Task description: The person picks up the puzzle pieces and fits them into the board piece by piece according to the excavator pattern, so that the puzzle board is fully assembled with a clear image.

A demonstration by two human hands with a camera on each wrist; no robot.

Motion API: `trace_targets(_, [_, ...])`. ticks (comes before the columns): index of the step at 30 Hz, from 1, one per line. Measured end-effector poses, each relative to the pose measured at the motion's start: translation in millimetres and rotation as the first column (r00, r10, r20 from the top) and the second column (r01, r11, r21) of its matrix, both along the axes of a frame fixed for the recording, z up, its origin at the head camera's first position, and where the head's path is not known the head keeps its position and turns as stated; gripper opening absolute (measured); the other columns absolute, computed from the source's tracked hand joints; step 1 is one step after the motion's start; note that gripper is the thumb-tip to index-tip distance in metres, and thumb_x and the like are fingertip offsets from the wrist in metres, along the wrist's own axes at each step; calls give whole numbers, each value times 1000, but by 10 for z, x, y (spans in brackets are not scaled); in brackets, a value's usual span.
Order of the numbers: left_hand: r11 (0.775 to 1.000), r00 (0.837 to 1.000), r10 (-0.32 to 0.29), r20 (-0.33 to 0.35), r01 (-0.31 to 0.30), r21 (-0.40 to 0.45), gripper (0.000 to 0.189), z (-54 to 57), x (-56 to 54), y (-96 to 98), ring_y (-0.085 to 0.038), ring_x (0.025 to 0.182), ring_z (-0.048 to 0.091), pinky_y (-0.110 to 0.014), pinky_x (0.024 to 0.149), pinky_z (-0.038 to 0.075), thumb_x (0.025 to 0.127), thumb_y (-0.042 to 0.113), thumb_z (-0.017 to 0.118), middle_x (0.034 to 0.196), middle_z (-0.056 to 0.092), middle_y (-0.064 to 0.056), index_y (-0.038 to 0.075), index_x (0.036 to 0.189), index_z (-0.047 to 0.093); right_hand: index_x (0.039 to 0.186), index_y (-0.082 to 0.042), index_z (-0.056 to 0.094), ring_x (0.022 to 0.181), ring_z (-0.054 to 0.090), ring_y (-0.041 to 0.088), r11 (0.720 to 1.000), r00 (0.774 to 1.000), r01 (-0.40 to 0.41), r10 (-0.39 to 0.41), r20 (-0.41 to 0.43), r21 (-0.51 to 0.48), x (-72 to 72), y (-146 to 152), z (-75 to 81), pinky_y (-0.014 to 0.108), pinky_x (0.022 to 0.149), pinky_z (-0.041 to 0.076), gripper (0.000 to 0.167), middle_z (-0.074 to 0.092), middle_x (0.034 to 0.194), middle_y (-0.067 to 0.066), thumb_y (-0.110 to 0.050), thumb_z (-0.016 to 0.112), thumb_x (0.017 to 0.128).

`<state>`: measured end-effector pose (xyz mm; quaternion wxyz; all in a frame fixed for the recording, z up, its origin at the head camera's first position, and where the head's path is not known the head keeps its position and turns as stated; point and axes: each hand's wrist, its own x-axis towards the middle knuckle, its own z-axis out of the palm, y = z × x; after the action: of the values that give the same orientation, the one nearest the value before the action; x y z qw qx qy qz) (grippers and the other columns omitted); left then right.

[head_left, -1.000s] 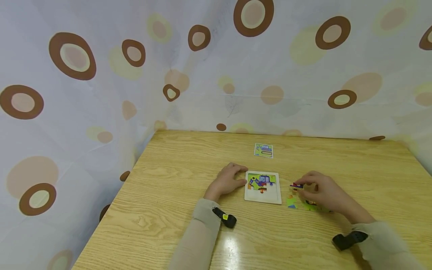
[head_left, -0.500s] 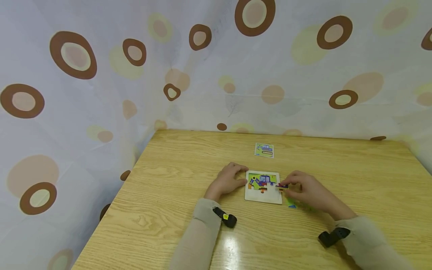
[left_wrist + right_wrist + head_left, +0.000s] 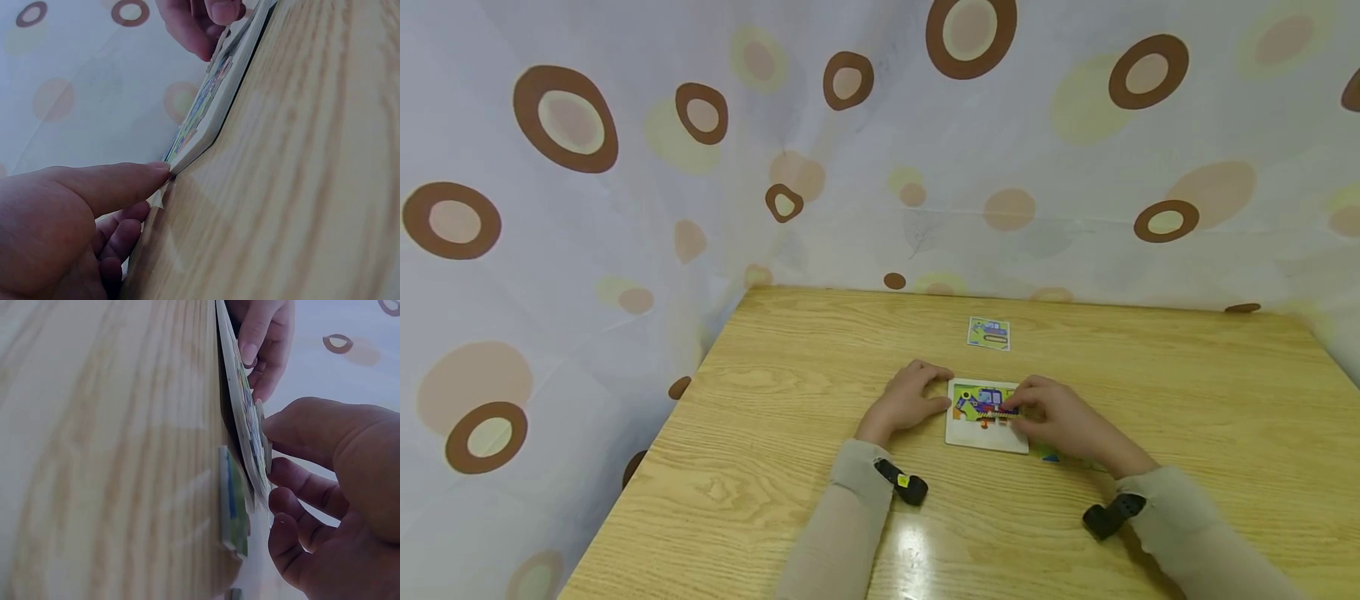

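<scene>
A square white puzzle tray (image 3: 962, 435) lies on the table, its upper half filled with pieces showing a blue digger on green. At the tray's left edge, my left hand (image 3: 910, 402) rests with thumb and fingertips touching the border; the left wrist view has the thumb (image 3: 134, 178) at the corner. Over the right side of the tray, my right hand (image 3: 1063, 421) pinches a puzzle piece (image 3: 267, 456) between thumb and fingers. That piece is held just above the tray's surface, partly hidden by the fingers.
Beyond the tray lies a small picture card (image 3: 988, 332) with the same digger. Loose green and blue puzzle pieces (image 3: 232, 500) lie on the table right of the tray, partly under my right hand. A patterned curtain (image 3: 850, 167) stands behind the table.
My right hand has moved left, carrying the pinched puzzle piece from above the loose pieces to over the tray's right side. The left hand has stayed at the tray's edge.
</scene>
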<state>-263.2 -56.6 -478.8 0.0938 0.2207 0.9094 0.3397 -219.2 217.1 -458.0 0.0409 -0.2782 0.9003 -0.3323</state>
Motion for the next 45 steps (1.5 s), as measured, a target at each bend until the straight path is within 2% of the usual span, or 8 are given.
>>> trace_targets(7, [1000, 1000, 4, 5, -4, -7, 44, 3, 4, 14, -20, 124, 46, -38, 106, 35, 97, 29, 66, 133, 52, -2, 20, 139, 58, 111, -7, 74, 74, 49, 12, 1000, 1000, 0, 0, 18, 17, -15, -44, 8, 26, 61, 44, 21, 59, 103, 3, -8, 72, 90])
trace_targets(15, [1000, 1000, 2, -1, -2, 1, 44, -11, -9, 11, -20, 123, 47, -37, 105, 36, 97, 29, 66, 133, 52, -2, 20, 139, 58, 108, -5, 76, 76, 49, 17, 998, 999, 25, -27, 36, 50, -36, -79, 36, 27, 63, 44, 21, 57, 100, 3, -6, 73, 87])
trace_targets(20, [1000, 1000, 7, 3, -7, 1, 44, -13, -11, 8, -20, 123, 47, -37, 105, 36, 97, 29, 66, 133, 52, -2, 21, 139, 58, 105, -5, 77, 72, 48, 14, 998, 998, 42, -44, 41, 54, -35, -124, 76, 27, 60, 44, 19, 58, 94, 2, -5, 74, 86])
trace_targets(25, [1000, 1000, 12, 4, -12, 0, 43, -23, -13, 5, -20, 124, 46, -37, 106, 35, 97, 29, 66, 134, 52, -2, 21, 138, 58, 102, -3, 78, 68, 47, 12, 993, 998, 55, -58, 28, 101, -23, -197, 127, 27, 58, 42, 18, 60, 91, 2, -4, 75, 85])
trace_targets(31, [1000, 1000, 13, -1, -13, -3, 43, -35, -9, 4, -20, 123, 47, -38, 105, 36, 96, 29, 67, 133, 52, -2, 21, 138, 58, 103, -1, 77, 67, 46, 14, 991, 994, 78, -86, 66, 111, 3, -231, 160, 28, 56, 40, 17, 59, 93, 3, -3, 73, 86])
trace_targets(35, [1000, 1000, 7, -2, -7, 2, 44, -31, -1, 5, -20, 123, 47, -37, 105, 36, 95, 29, 68, 133, 52, -2, 21, 138, 59, 105, -1, 76, 68, 46, 14, 990, 993, 95, -102, 59, 109, 11, -231, 146, 29, 56, 40, 20, 59, 96, 6, -1, 71, 86])
trace_targets(45, [1000, 1000, 9, 2, -9, -1, 44, -26, -4, 6, -20, 122, 46, -38, 104, 36, 96, 29, 67, 133, 51, -1, 23, 138, 58, 104, -4, 76, 68, 48, 14, 985, 991, 118, -124, 41, 125, -13, -237, 103, 29, 57, 42, 19, 59, 92, 3, -12, 77, 86])
